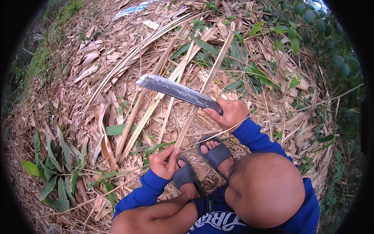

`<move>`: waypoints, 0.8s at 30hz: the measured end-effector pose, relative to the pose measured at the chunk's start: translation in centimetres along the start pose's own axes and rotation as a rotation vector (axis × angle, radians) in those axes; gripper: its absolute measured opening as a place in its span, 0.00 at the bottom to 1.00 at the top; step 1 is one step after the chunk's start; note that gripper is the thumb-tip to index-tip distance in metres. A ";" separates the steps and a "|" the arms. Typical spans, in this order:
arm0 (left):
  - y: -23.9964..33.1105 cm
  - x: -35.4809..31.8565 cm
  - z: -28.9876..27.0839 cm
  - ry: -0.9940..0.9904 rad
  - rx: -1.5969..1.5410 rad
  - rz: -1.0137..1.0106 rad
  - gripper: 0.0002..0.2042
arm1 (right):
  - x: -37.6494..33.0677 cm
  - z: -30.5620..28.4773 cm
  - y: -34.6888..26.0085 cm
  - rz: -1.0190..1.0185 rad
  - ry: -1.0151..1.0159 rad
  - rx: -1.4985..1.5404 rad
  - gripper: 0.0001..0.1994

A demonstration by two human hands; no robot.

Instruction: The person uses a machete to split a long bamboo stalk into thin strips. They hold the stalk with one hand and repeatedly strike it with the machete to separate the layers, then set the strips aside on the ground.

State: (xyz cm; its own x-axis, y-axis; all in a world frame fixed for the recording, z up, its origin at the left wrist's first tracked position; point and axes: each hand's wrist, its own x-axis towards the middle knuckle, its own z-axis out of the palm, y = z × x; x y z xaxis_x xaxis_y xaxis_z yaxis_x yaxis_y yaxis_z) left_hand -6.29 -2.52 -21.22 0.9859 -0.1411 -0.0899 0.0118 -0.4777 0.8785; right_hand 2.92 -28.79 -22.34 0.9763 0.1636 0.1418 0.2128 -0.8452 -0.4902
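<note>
My right hand [233, 113] is closed around the grip end of a machete [175, 89], a long, dark, worn blade pointing left. The blade crosses above a long, pale split bamboo strip [216, 65]; I cannot tell whether they touch. At the near end of that strip, my left hand [163, 163] pinches it between thumb and fingers, in front of my left sandal. From there the strip runs away from me, up and to the right. Other strips [136, 103] lie side by side on the ground, partly under the blade.
Dry husks and shavings [89, 58] cover the ground. Green leafy plants [58, 171] stand at the left, and bushes [331, 43] at the far right. A blue and white sheet [134, 9] lies at the far edge. My sandalled feet [215, 153] and bent knees are close to both hands.
</note>
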 end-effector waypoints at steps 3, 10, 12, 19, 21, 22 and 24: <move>1.7 0.3 -0.5 -0.070 -0.037 -0.062 0.06 | 0.2 -0.2 0.2 -0.003 0.065 -0.034 0.28; -1.0 -1.0 -1.2 -0.017 0.075 0.134 0.06 | 0.4 -1.0 1.3 -0.028 0.060 -0.058 0.30; -1.0 -1.3 -1.5 -0.037 0.057 0.119 0.06 | 0.3 -1.1 1.3 -0.051 0.080 -0.062 0.30; -2.0 -2.5 -2.6 -0.027 0.063 0.103 0.07 | 2.3 -1.9 3.8 -0.017 0.104 -0.088 0.31; -2.7 -2.7 -3.3 -0.056 0.074 0.087 0.09 | 2.8 -1.8 4.6 -0.035 0.098 -0.114 0.32; -2.8 -3.0 -3.5 -0.050 0.068 0.082 0.09 | 2.9 -2.0 4.7 -0.009 0.060 -0.137 0.31; -2.8 -3.4 -3.8 -0.038 0.058 0.070 0.08 | 3.3 -2.1 5.3 -0.011 0.060 -0.100 0.31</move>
State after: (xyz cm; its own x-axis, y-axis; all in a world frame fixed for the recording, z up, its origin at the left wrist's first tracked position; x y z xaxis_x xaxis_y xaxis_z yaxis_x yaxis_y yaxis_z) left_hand -9.03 2.60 -21.61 0.9769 -0.2082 -0.0474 -0.0682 -0.5150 0.8545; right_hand 7.15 -33.81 -22.68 0.9691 0.1454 0.1992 0.2160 -0.8903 -0.4008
